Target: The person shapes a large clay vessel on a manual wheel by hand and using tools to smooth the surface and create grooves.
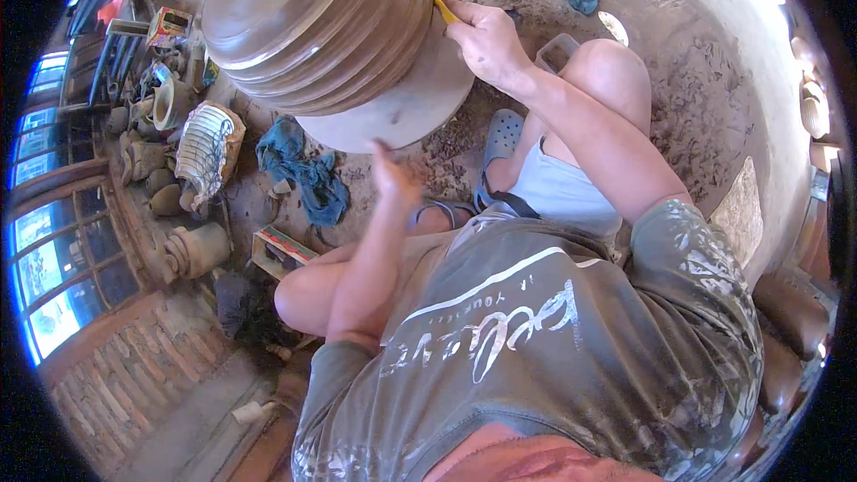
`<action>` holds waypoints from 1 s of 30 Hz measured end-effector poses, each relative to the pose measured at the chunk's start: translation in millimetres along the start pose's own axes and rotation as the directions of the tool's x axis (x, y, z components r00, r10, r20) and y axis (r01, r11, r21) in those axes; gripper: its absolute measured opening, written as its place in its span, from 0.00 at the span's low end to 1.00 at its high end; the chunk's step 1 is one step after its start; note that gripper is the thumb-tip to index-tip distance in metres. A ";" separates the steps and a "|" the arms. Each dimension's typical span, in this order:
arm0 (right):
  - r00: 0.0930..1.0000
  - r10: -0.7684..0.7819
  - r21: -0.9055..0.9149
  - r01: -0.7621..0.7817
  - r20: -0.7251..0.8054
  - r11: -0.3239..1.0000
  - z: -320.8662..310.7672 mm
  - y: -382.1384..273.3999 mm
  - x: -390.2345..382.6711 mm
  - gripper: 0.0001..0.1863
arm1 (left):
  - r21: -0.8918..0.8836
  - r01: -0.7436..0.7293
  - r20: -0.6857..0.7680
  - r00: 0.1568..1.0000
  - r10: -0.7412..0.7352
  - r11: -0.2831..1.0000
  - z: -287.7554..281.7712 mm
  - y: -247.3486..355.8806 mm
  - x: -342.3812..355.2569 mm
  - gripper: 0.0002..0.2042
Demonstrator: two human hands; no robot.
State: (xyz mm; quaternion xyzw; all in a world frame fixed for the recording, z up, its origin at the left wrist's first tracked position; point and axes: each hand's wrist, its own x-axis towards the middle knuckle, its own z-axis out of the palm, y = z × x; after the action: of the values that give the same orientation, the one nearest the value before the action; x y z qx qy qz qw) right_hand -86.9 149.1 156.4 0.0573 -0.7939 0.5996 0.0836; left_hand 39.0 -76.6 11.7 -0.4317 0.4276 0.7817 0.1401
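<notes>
The ribbed brown clay pot [330, 40] sits on a round wheel disc [393, 112], probably so its wall can turn. The left hand [395, 180] is blurred beside the disc's near rim; whether its fingers are curled or touching, I cannot tell. The right hand [491, 43] pinches a yellow tool [444, 9] at the pot's right side, likely for steady contact.

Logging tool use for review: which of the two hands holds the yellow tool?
The right hand: it holds the yellow tool at the side of the ribbed brown pot. The left hand, near the rim of the disc, shows no tool.
</notes>
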 end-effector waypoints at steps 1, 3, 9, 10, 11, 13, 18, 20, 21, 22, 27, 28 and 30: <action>1.000 0.004 0.012 -0.004 0.007 1.000 2.8 -1.8 -0.8 0.24 | -0.033 -0.127 0.070 0.989 0.129 0.991 -19.0 29.4 20.4 0.38; 1.000 0.015 0.022 -0.015 0.012 1.000 6.6 -2.4 -4.0 0.25 | -0.079 -0.310 0.043 0.948 0.314 0.947 -38.7 82.7 38.8 0.36; 0.998 0.039 -0.005 -0.039 0.042 0.999 2.0 -9.3 -11.2 0.23 | 0.030 -0.165 0.061 0.985 0.163 0.986 15.9 -6.9 -10.9 0.35; 0.996 0.064 -0.009 -0.063 0.058 0.998 4.0 -12.3 -12.4 0.22 | 0.137 -0.113 0.238 0.968 0.078 0.984 10.2 -36.2 -0.1 0.36; 0.993 0.097 -0.020 -0.096 0.072 0.995 4.7 -11.2 -12.4 0.22 | 0.252 -0.075 0.397 0.917 -0.033 0.965 4.7 -57.4 6.3 0.37; 0.988 0.131 -0.030 -0.129 0.087 0.991 3.0 -13.8 -12.4 0.23 | 0.144 0.084 0.250 0.961 -0.118 0.986 14.5 -60.9 -1.7 0.38; 0.997 0.065 -0.044 -0.063 0.034 0.997 -3.0 -0.1 -10.3 0.23 | -0.203 -0.316 -0.008 0.947 0.321 0.927 -8.6 74.3 20.7 0.40; 0.997 0.075 -0.003 -0.075 0.034 0.997 2.5 -4.3 -11.9 0.23 | -0.120 -0.403 -0.183 0.907 0.379 0.907 -24.9 85.4 35.4 0.39; 0.995 0.087 0.017 -0.088 0.038 0.996 8.5 -7.6 -13.9 0.23 | -0.057 -0.452 -0.233 0.873 0.429 0.890 -31.7 61.2 45.7 0.38; 0.995 0.088 0.012 -0.088 0.041 0.996 9.7 -7.9 -13.0 0.23 | 0.005 -0.492 -0.269 0.838 0.475 0.871 -25.0 41.1 54.0 0.37; 0.991 0.115 -0.038 -0.113 0.064 0.993 5.3 -4.5 -11.3 0.24 | 0.243 -0.085 0.352 0.936 -0.006 0.966 13.7 -64.5 -9.7 0.31; 0.990 0.123 -0.035 -0.121 0.062 0.992 2.8 -4.6 -9.8 0.24 | 0.166 -0.035 0.242 0.970 -0.007 0.985 19.6 -57.2 -13.5 0.32; 0.991 0.128 -0.014 -0.127 0.049 0.992 0.9 -4.2 -9.4 0.24 | -0.004 0.034 0.017 0.999 -0.034 0.999 28.7 -20.3 -21.5 0.34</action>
State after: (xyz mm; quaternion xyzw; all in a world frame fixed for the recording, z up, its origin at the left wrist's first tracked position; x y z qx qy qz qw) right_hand -77.0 147.0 158.2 0.0209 -0.8011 0.5977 0.0255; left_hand 47.6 -38.7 25.2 -0.4326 0.4172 0.7838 0.1562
